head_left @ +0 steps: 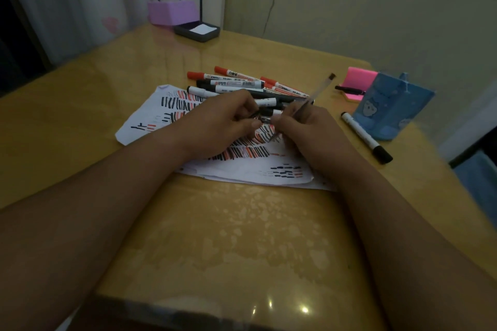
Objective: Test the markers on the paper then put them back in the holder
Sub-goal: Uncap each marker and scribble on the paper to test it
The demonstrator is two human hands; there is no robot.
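Note:
A white paper (150,121) covered in red and black test strokes lies mid-table. Behind it sits a pile of red-capped and black-capped markers (242,83). My left hand (223,121) pinches a small dark piece, seemingly a pen cap (265,119), over the paper. My right hand (301,129) grips a thin clear pen (321,88), its point down near the paper and its top slanting up to the right. The two hands meet at their fingertips. The blue holder (392,110) stands at the right, with one black-capped marker (364,136) lying beside it.
A pink sticky-note block (359,80) with a black pen on it lies behind the holder. A purple box (172,12) and a dark tray (197,31) sit at the far table edge. The glossy yellow table (242,236) ends close to me; a wall stands behind.

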